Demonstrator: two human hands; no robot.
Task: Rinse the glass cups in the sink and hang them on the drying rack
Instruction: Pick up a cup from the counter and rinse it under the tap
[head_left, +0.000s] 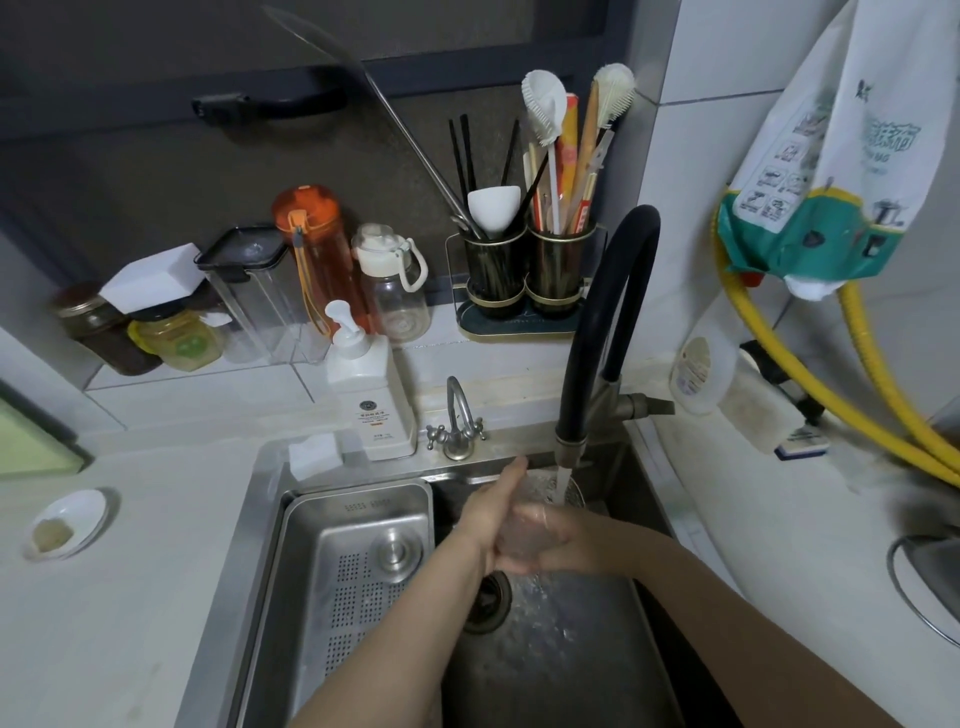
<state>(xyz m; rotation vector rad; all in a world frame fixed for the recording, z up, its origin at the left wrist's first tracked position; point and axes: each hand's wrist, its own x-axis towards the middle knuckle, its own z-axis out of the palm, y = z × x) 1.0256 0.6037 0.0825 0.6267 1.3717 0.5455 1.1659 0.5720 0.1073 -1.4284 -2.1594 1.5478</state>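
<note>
Both hands, left hand (488, 519) and right hand (566, 540), clamp one glass cup (524, 530) between them; faucet stream (561, 480) at 1 o'clock.

soap bottle (377, 405): round dark logo, small print, orange mark on label, too small to read. hanging bag (831, 156): large characters, latin letters ending "ng", pictogram grid, blurred. strainer tray (358, 506): stamped marks, illegible.
</note>
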